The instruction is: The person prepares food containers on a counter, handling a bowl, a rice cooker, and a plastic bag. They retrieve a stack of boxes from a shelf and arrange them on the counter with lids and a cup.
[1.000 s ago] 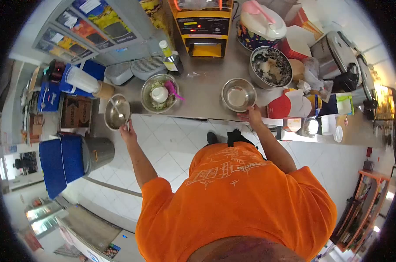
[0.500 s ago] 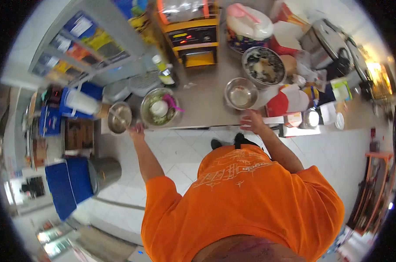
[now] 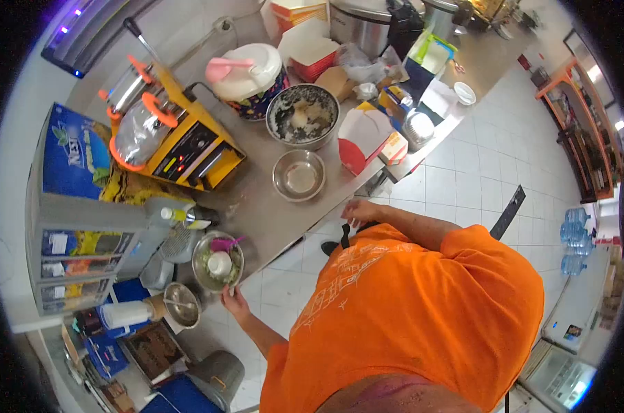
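Observation:
My left hand point(image 3: 235, 303) is at the near rim of a metal bowl point(image 3: 203, 277) holding a chopped green mix, its fingers apart; whether they press on the rim I cannot make out. Inside that bowl sit a white cup point(image 3: 219, 263) and a purple-handled tool point(image 3: 227, 243). Just beyond the counter edge, close to my body, my right hand point(image 3: 359, 212) hangs with loosely bent fingers and nothing visible in it. A shallow metal bowl point(image 3: 299, 176) stands on the counter nearest to it. Behind is a larger bowl point(image 3: 303, 115) with pale residue on dark walls.
A yellow sealing machine point(image 3: 195, 148) and a lidded patterned tub point(image 3: 246, 79) with a pink scoop stand at the back. Another metal bowl point(image 3: 182, 305) is at left. Red-and-white cartons point(image 3: 362, 134) lie near the counter's front edge. A grey bin point(image 3: 219, 375) stands below.
The view has turned to the right. My left hand has moved from beside the left metal bowl to the bowl of green mix. My right hand has drawn back from the counter edge towards my body.

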`<state>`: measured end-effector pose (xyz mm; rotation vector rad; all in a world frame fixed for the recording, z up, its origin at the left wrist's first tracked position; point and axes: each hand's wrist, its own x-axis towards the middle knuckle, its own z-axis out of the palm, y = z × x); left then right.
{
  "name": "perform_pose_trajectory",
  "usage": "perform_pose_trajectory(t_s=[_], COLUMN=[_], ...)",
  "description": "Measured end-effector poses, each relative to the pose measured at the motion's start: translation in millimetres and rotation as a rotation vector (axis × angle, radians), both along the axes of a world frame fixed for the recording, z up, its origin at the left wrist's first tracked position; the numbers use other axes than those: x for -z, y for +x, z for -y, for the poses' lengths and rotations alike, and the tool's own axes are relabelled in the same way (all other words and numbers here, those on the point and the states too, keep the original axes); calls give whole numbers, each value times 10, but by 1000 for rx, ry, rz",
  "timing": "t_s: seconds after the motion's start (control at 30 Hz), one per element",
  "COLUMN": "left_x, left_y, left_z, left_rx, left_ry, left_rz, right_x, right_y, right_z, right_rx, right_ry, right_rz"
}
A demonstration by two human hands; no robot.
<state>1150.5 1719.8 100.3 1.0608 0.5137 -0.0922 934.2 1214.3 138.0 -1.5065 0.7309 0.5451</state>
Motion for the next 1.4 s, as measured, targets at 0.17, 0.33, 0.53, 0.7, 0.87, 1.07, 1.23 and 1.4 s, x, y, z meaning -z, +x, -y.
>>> perform_pose_trajectory(t_s=[0.17, 0.33, 0.53, 0.7, 0.87, 1.07, 1.23, 1.4], left_x=[-1311, -2738, -3026, -2340, -2018, -2159, -1995, -2176], left_y=[-591, -1131, -1855, -2686, -3311, -3557, -3227, -3104], left_z=[405, 1412, 3659, 5605, 7087, 8514, 10070, 11469], left_rx=[151, 422, 891, 1248, 1566, 1760, 1534, 1328], left_ry=[183, 286, 220, -46, 10, 113, 305, 625], left_rz=[148, 226, 232, 68, 14, 216, 540, 999], right_x=[-507, -1535, -2139, -1841, -1949, -1554, -1204, -579], right_y=[-225, -441, -1706, -3157, -4015, -4274, -4254, -4324], right_z=[194, 347, 1339, 2365, 3224, 4413, 5887, 7663], right_rx=[-523, -479, 51, 627, 1012, 1189, 1401, 1388], right_ry=[-69, 159, 449, 326, 333, 248, 235, -68], right_rz=[242, 463, 758, 685, 629, 643, 567, 429])
